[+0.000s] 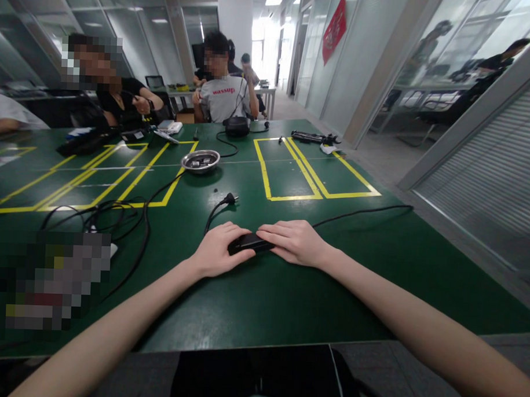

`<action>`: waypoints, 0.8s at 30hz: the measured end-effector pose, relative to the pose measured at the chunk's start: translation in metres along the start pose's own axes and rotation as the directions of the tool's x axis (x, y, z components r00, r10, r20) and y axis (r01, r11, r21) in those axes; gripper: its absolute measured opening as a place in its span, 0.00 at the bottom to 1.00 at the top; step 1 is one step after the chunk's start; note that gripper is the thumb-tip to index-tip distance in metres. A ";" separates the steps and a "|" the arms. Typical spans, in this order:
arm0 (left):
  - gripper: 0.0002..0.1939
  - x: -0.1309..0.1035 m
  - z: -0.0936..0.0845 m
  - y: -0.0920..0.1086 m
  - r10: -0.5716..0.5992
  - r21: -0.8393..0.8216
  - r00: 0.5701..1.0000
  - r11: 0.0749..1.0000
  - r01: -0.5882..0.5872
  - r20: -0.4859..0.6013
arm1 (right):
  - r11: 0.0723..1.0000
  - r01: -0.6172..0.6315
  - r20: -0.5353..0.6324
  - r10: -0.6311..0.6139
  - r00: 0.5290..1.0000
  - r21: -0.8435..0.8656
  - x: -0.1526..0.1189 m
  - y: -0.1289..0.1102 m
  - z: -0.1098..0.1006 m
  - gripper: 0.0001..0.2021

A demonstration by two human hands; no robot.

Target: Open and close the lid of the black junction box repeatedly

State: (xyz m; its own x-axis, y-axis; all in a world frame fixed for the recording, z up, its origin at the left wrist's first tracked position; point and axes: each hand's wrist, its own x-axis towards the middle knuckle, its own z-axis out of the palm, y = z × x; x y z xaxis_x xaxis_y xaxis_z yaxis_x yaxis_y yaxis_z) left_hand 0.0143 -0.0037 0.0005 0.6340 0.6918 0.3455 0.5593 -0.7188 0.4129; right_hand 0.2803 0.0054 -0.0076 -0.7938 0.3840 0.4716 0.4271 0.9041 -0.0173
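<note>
A black power adapter [251, 242] lies on the green table [226, 313] between my hands. My left hand [223, 249] is wrapped round its left end, thumb along the near side and fingers on the far side. On its right end rests my right hand [296, 241], with the fingers together over the top. A black cable with a plug [228, 199] comes out by my left hand, its plug lying just beyond. Another black cable [364, 212] runs from beside my right hand toward the table's right edge.
Farther back is a metal bowl [200, 161] with small metal parts. Tangled black cables [112, 216] lie at left, near a blurred-out object [56, 281]. Yellow tape [295, 198] marks the table. A folded black tripod [314, 137] lies at back right. Two people sit across the table.
</note>
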 end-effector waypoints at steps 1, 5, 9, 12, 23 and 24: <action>0.22 0.001 -0.001 0.001 -0.045 -0.044 0.999 0.998 0.046 0.016 | 0.999 0.013 -0.007 -0.014 1.000 -0.030 -0.001 0.000 0.000 0.17; 0.25 0.003 -0.003 0.003 -0.212 -0.195 0.968 0.952 0.236 0.135 | 0.996 0.025 -0.033 -0.028 0.999 -0.090 -0.001 0.000 0.000 0.18; 0.21 0.001 -0.001 0.001 -0.240 -0.283 0.964 0.923 0.262 0.111 | 0.999 -0.023 0.036 0.024 0.999 -0.025 0.004 0.000 0.000 0.18; 0.19 -0.001 0.002 -0.002 -0.117 -0.120 0.992 0.987 0.110 -0.054 | 0.986 -0.129 0.084 0.121 0.989 0.105 0.007 -0.001 0.000 0.25; 0.12 -0.001 0.008 0.002 -0.051 0.107 0.998 0.993 0.053 -0.021 | 0.949 -0.258 0.063 0.250 0.966 0.182 0.008 -0.005 0.004 0.17; 0.12 -0.001 0.009 0.003 -0.055 0.098 0.998 0.994 0.056 -0.013 | 0.948 -0.254 0.069 0.245 0.967 0.194 0.008 -0.005 0.004 0.17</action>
State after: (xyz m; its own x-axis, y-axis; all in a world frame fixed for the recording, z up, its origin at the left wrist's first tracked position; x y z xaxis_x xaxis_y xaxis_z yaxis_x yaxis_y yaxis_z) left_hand 0.0200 -0.0076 -0.0059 0.5956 0.7309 0.3331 0.6433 -0.6824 0.3471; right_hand 0.2698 0.0047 -0.0071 -0.6926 0.6059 0.3913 0.5223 0.7955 -0.3071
